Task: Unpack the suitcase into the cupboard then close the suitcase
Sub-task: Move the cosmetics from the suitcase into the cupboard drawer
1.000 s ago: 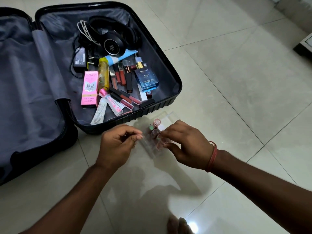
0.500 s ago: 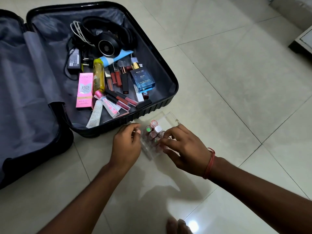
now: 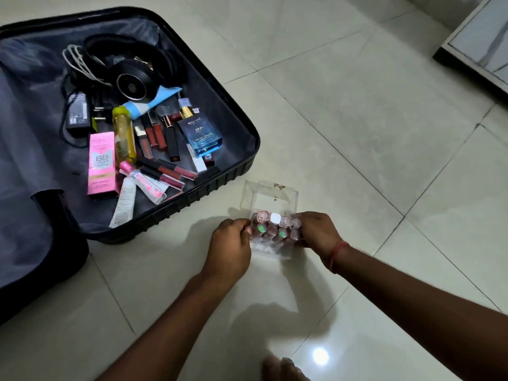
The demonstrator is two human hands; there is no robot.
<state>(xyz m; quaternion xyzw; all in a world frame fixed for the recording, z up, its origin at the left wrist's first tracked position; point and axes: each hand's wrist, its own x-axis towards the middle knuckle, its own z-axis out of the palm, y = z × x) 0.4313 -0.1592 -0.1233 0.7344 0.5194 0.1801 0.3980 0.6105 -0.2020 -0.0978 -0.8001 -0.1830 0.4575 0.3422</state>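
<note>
A pale tiled floor (image 3: pixel 357 133) carries an open suitcase (image 3: pixel 239 171) far left and a clear box (image 3: pixel 270 193) just right of it.

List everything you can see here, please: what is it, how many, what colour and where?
suitcase: one, black, open on the floor, left
headphones: one pair, black, far end of suitcase
charger: one, black, beside the headphones
BB cream box: one, pink, in suitcase
yellow bottle: one, lying beside the box
cologne bottle: one, blue, in suitcase
lipstick tubes: several, red and black, loose in suitcase
clear organiser: one, transparent, on the floor, holding small bottles
left hand: grips organiser's left side
right hand: grips its right side
</note>
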